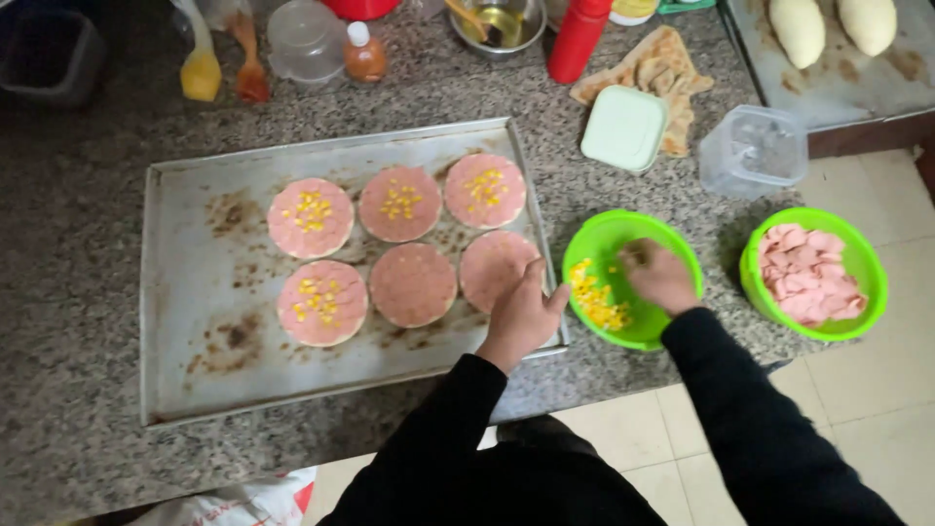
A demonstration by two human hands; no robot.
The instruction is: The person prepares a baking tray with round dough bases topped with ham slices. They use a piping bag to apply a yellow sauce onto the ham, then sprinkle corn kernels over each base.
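A worn metal baking tray [195,282] lies on the granite counter with several round pink ham-topped bases; the top row and the bottom left one [322,302] carry yellow corn, while two others [413,284] are bare. My left hand [521,314] rests on the tray's right edge beside the bare bottom right base [492,268], fingers loosely apart, holding nothing. My right hand [659,276] reaches into a green bowl [612,234] of corn kernels [596,298], fingers curled down among them.
A second green bowl [857,255] with pink ham slices sits at the right. Behind stand a clear plastic tub [754,149], a pale green lid [624,127], a cloth, a red bottle [577,39], a steel bowl, a sauce bottle, brushes and dough on a board [838,78].
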